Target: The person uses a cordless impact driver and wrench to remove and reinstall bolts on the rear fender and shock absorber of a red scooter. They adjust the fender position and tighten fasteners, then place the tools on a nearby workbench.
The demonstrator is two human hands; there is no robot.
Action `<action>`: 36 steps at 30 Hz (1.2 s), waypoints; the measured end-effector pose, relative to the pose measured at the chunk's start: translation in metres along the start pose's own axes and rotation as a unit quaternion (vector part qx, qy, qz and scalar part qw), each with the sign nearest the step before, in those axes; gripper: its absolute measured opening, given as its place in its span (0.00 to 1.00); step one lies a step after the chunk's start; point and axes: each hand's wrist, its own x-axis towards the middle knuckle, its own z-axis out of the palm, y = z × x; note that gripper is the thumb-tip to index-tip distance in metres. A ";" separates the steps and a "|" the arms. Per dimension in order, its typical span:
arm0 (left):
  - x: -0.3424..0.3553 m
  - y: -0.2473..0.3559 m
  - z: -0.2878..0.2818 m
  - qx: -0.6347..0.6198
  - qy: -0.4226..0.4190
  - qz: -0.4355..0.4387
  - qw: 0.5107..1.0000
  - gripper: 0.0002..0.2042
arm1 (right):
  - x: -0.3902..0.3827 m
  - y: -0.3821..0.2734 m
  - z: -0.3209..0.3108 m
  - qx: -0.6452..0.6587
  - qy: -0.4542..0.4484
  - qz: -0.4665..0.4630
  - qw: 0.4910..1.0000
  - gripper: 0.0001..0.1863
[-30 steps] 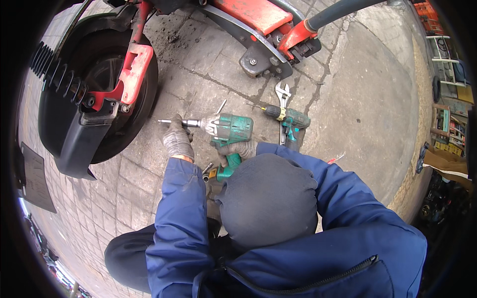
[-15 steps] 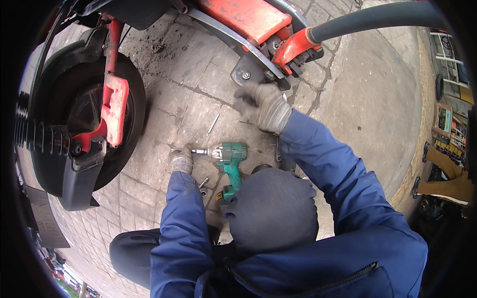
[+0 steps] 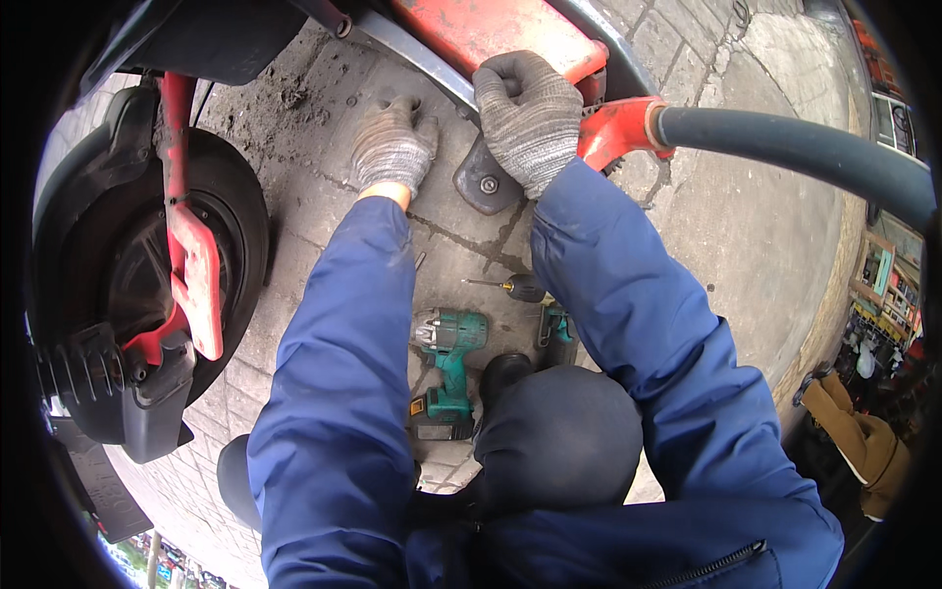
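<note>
Both my hands wear grey knitted work gloves. My right hand (image 3: 530, 123) is closed, thumb and finger pinched, at the silver metal strip (image 3: 427, 61) along the red scooter body (image 3: 500, 34); what they grip is hidden. Below its wrist hangs a dark plate with a bolt (image 3: 489, 185). My left hand (image 3: 394, 147) is over the paving just left of that plate, fingers curled and thumb apart; anything inside is hidden. A green cordless impact wrench (image 3: 451, 363) lies between my forearms. Right of it lie a screwdriver (image 3: 522, 287) and another green tool (image 3: 559, 329).
A black wheel (image 3: 231, 196) with a red fork arm (image 3: 196, 265) stands at the left. A thick black tube on a red bracket (image 3: 628, 128) extends to the right. Loose dirt (image 3: 280, 98) lies on the paving. A person's brown-clad legs (image 3: 854, 432) show at the far right.
My left hand has left the wrench's nose and moved up and forward beside the dark plate. My right hand has moved up onto the metal strip. The view has shifted, uncovering the screwdriver.
</note>
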 end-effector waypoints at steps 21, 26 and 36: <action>0.041 0.017 0.077 -0.118 0.232 -0.038 0.965 0.19 | 0.002 0.003 -0.003 0.111 -0.042 0.002 0.993 0.06; 0.037 0.015 0.071 -0.162 0.227 -0.062 0.958 0.15 | 0.003 0.001 -0.005 0.108 -0.040 -0.011 0.993 0.06; -0.105 -0.077 0.017 -0.351 0.191 -0.150 0.904 0.06 | 0.006 0.003 0.000 0.082 -0.022 0.039 0.996 0.07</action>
